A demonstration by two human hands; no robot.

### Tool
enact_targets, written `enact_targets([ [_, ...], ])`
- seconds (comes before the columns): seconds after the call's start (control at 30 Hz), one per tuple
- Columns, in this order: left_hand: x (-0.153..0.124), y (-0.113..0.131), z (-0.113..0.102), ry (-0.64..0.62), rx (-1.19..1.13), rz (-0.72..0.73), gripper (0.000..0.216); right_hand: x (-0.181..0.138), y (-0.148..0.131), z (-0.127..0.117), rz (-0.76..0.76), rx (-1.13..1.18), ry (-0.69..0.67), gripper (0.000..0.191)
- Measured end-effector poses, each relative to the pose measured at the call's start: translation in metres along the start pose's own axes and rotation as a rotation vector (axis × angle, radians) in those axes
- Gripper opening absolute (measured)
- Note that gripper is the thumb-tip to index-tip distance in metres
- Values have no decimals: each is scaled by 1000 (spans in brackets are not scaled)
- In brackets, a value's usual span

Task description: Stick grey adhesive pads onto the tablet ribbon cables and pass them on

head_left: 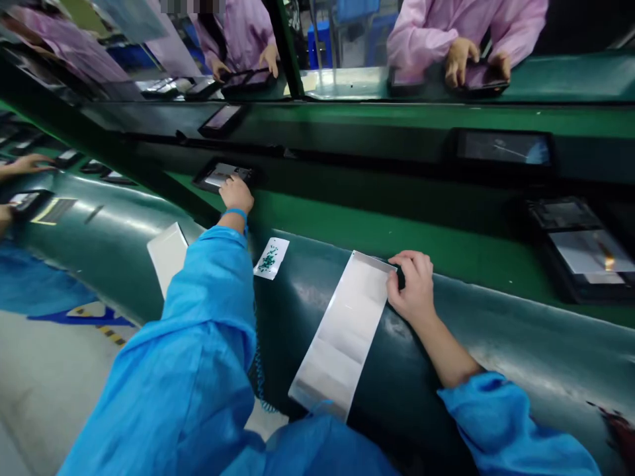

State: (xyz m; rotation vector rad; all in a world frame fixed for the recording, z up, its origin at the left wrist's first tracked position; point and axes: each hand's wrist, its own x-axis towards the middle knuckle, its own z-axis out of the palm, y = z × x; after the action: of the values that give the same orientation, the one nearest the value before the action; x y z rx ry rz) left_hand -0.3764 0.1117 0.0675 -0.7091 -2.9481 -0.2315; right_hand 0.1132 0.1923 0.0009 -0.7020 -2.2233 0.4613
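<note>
My left hand [236, 194] reaches forward in a blue sleeve and rests closed on the near edge of a dark flat device [221, 175] lying on the green belt. A blue wrist strap with a coiled cord circles that wrist. My right hand [413, 284] lies on the dark bench edge with its fingers curled, pressing the top right corner of a long white sheet [343, 330] that hangs over the edge. A small white card [271, 258] with green specks lies between my arms.
More dark devices [503, 147] ride the green belt [397, 231], and a stack of trays [580, 244] stands at the right. Workers in pink sleeves [431, 33] handle devices across the belt. Another person's hand [27, 164] works at the far left. A second white sheet [167, 254] hangs at my left.
</note>
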Motion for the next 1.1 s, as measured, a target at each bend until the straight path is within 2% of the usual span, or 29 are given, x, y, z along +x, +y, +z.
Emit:
enact_targets([
  [0.1,-27,28,-14,-34,-1,90,77,-1,2,1,-13,0,1,14],
  [0.23,-95,72,-46,-32,-73,248,67,-1,4,-2,76,104,41,10],
  [0.3,-141,90,-62,-27,-124,364,61,4,2,-2,220,316,70,14],
  [0.4,-221,118,-78,-25,-191,559,58,18,-10,5,393,609,88,37],
  [0.47,-275,136,-81,-43,-225,706,56,31,-21,11,500,790,113,49],
  [0.53,-323,149,-79,-74,-250,857,49,43,-30,12,666,960,238,51],
  [0.6,-361,147,-76,-74,-296,1010,47,50,-27,-2,798,1005,423,47],
  [0.63,-375,138,-76,-56,-334,1076,47,51,-20,-17,810,970,498,42],
  [0.7,-390,106,-77,-9,-428,1134,48,48,3,-63,750,886,553,30],
  [0.73,-392,85,-77,15,-456,1104,47,44,17,-93,705,842,539,26],
  [0.8,-391,40,-74,-23,-427,898,42,31,41,-158,687,752,402,23],
  [0.87,-393,2,-70,-242,-273,700,44,17,56,-214,840,670,120,21],
  [0.93,-405,-22,-66,-427,-99,604,50,4,62,-247,1010,596,-213,24],
  [0.97,-413,-28,-64,-482,-37,590,55,-1,62,-252,1068,567,-364,25],
  [1.03,-428,-33,-59,-523,12,587,64,-7,61,-246,1090,515,-602,29],
  [1.1,-436,-34,-53,-540,-43,549,72,-9,56,-228,975,380,-661,38],
])
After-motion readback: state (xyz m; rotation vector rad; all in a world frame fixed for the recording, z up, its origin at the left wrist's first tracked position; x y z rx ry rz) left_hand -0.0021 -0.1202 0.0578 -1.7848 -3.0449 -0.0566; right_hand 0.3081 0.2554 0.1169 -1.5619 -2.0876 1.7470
